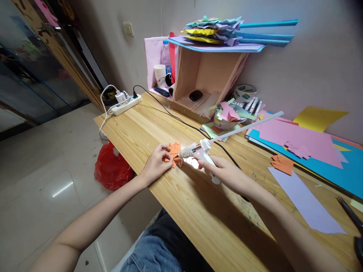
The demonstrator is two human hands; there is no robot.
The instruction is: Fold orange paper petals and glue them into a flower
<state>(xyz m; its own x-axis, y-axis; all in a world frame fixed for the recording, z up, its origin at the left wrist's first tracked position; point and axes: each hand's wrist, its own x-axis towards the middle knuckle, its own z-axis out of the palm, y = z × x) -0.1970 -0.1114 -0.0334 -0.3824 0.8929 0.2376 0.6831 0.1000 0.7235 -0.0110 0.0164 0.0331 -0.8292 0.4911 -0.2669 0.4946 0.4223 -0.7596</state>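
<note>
A white hot glue gun (202, 150) is gripped in my right hand (219, 170), with a long glue stick (246, 127) jutting from its back. A red light glows on its body. Its nozzle points left and meets, or nearly meets, an orange folded paper piece (174, 148) on the table. My left hand (157, 162) pinches that orange paper at its left side, fingers closed on the edge. A bright patch of light falls on the wood under the gun.
A black cord (181, 120) runs across the wooden table (176, 200) from a power strip (126, 104). Scissors (351, 215), a purple paper strip (306, 204) and coloured sheets (309, 138) lie right. A wooden box (210, 71) stands behind; a red bag (112, 168) sits below the left edge.
</note>
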